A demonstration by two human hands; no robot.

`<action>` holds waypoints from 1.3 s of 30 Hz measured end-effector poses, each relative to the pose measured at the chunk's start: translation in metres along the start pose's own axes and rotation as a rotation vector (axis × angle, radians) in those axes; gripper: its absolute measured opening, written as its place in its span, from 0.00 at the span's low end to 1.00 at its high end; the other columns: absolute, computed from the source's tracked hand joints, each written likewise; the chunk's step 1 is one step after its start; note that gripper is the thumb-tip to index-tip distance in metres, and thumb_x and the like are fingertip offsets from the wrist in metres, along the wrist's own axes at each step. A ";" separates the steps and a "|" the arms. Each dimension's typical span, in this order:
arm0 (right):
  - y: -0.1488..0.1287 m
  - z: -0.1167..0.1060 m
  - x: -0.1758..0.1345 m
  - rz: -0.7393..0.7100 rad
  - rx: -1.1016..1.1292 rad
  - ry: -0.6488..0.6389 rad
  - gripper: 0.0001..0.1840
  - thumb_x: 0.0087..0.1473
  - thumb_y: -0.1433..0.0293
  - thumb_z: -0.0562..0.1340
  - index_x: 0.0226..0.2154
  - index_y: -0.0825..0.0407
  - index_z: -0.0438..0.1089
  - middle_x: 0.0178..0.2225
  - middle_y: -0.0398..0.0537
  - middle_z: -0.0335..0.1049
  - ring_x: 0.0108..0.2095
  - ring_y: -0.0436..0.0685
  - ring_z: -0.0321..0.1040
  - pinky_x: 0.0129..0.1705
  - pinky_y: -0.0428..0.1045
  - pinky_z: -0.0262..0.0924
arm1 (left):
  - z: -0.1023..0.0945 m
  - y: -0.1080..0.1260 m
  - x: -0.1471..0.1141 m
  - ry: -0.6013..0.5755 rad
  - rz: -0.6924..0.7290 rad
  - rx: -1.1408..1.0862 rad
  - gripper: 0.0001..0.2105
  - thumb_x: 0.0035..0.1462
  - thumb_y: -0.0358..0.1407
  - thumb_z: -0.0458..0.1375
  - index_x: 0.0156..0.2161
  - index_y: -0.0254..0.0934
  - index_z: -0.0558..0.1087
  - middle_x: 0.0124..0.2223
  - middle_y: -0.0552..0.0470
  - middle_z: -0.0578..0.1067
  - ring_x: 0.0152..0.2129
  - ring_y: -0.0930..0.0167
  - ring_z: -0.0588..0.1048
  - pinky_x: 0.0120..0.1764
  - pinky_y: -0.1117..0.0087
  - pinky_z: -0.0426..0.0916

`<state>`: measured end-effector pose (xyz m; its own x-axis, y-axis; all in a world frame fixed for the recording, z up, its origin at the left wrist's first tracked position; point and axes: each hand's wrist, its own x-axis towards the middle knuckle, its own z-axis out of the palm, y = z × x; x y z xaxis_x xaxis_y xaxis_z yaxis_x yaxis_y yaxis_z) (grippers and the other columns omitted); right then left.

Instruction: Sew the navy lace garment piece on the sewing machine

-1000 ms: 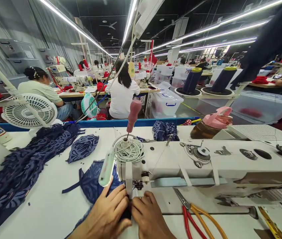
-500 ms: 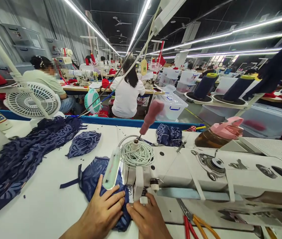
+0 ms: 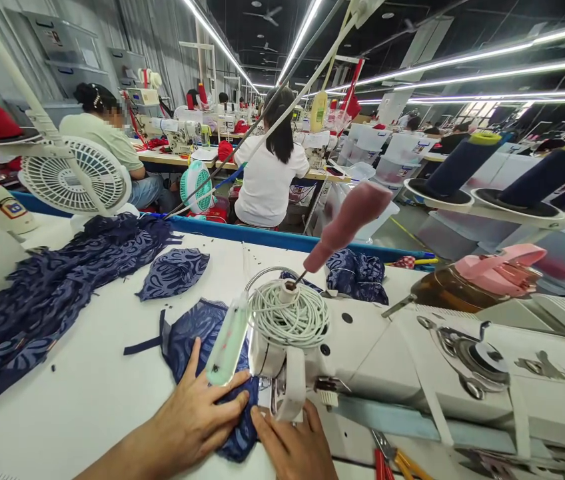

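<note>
The needle of the sewing machine [image 3: 412, 360] was hidden behind its white head and the small lamp [image 3: 227, 343] hanging in front, so the spot where cloth met needle could not be seen. The right hand [image 3: 295, 447] was partly cut off by the bottom edge, and part of it sat under the machine head. The left hand [image 3: 197, 417] lay flat, fingers spread, pressing on the dark blue patterned cloth [image 3: 197, 340]. That cloth lay on the white table [image 3: 77, 393], right in front of the machine head, and part of it was hidden under the two hands. The hands were close side by side, nearly touching, both down on the cloth; whether the right hand pinched it could not be made out. Only the handles of the red and orange scissors [image 3: 397, 463] showed, at the bottom edge. A long pile of blue cloth [image 3: 47, 293] ran off the left side. One smaller blue piece [image 3: 175, 273] lay alone, and one more blue bundle [image 3: 357, 273] sat behind the machine. There were two dark thread cones [image 3: 462, 163] on stands at the right, two fans (one white [image 3: 75, 183], one green [image 3: 196, 187]), one coil of white cord [image 3: 287, 313], and one brown bottle with a pink lid [image 3: 482, 280]. Two other people [image 3: 272, 167] sat at tables farther back, turned away; more behind them were too small to count.
</note>
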<state>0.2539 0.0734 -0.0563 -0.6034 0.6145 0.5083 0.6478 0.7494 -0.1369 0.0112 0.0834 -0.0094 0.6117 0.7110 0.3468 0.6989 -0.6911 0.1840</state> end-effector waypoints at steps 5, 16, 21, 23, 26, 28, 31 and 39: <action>0.002 0.002 -0.001 -0.032 0.018 0.034 0.29 0.55 0.76 0.56 0.60 0.54 0.64 0.37 0.49 0.78 0.37 0.64 0.71 0.56 0.62 0.48 | -0.001 -0.001 0.003 -0.010 -0.003 -0.012 0.16 0.62 0.30 0.56 0.53 0.46 0.73 0.56 0.48 0.75 0.53 0.59 0.72 0.59 0.42 0.63; -0.001 -0.009 0.014 0.053 -0.011 -0.074 0.39 0.44 0.81 0.55 0.62 0.57 0.61 0.45 0.56 0.75 0.46 0.68 0.68 0.58 0.64 0.43 | -0.012 -0.012 0.020 -0.046 0.011 -0.026 0.14 0.66 0.30 0.51 0.52 0.43 0.73 0.59 0.48 0.73 0.52 0.62 0.72 0.63 0.39 0.53; -0.007 -0.017 0.021 0.073 0.076 0.013 0.35 0.46 0.81 0.55 0.58 0.51 0.65 0.39 0.47 0.76 0.43 0.63 0.67 0.61 0.61 0.38 | -0.013 -0.005 0.023 -0.014 0.040 0.015 0.13 0.66 0.26 0.50 0.49 0.39 0.73 0.56 0.46 0.74 0.53 0.62 0.72 0.61 0.45 0.59; -0.009 -0.020 0.022 0.061 0.114 0.068 0.31 0.47 0.79 0.56 0.54 0.50 0.68 0.36 0.44 0.76 0.40 0.61 0.67 0.61 0.59 0.38 | -0.008 0.001 0.018 0.011 0.080 0.008 0.15 0.65 0.22 0.48 0.48 0.36 0.73 0.53 0.45 0.77 0.51 0.63 0.73 0.58 0.50 0.63; -0.010 -0.023 0.025 0.049 0.141 0.096 0.26 0.48 0.77 0.56 0.51 0.51 0.69 0.33 0.44 0.74 0.36 0.60 0.66 0.58 0.57 0.41 | 0.002 0.003 0.007 0.025 0.075 -0.051 0.18 0.64 0.21 0.46 0.52 0.35 0.71 0.50 0.46 0.78 0.48 0.65 0.75 0.57 0.54 0.65; -0.009 -0.025 0.026 0.037 0.144 0.060 0.25 0.50 0.76 0.55 0.52 0.52 0.69 0.33 0.45 0.73 0.36 0.60 0.65 0.57 0.57 0.42 | 0.006 0.000 0.002 -0.017 0.056 -0.098 0.20 0.64 0.21 0.46 0.57 0.36 0.68 0.53 0.45 0.77 0.52 0.65 0.74 0.57 0.56 0.65; -0.008 -0.026 0.025 0.014 0.136 -0.005 0.24 0.53 0.76 0.55 0.53 0.54 0.69 0.33 0.46 0.73 0.37 0.60 0.65 0.58 0.58 0.40 | 0.004 -0.005 0.000 -0.075 0.063 -0.138 0.21 0.64 0.20 0.46 0.58 0.37 0.68 0.56 0.45 0.75 0.56 0.63 0.71 0.57 0.55 0.65; 0.000 -0.013 0.012 0.039 0.109 -0.132 0.33 0.53 0.77 0.55 0.62 0.54 0.61 0.38 0.50 0.76 0.43 0.66 0.67 0.61 0.66 0.35 | -0.014 -0.009 0.017 -0.075 0.076 -0.217 0.22 0.63 0.20 0.48 0.58 0.39 0.67 0.55 0.44 0.76 0.55 0.64 0.72 0.56 0.58 0.69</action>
<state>0.2529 0.0780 -0.0386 -0.6395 0.6651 0.3856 0.6220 0.7424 -0.2489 0.0098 0.0999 0.0072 0.6911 0.6578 0.2995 0.5588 -0.7491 0.3559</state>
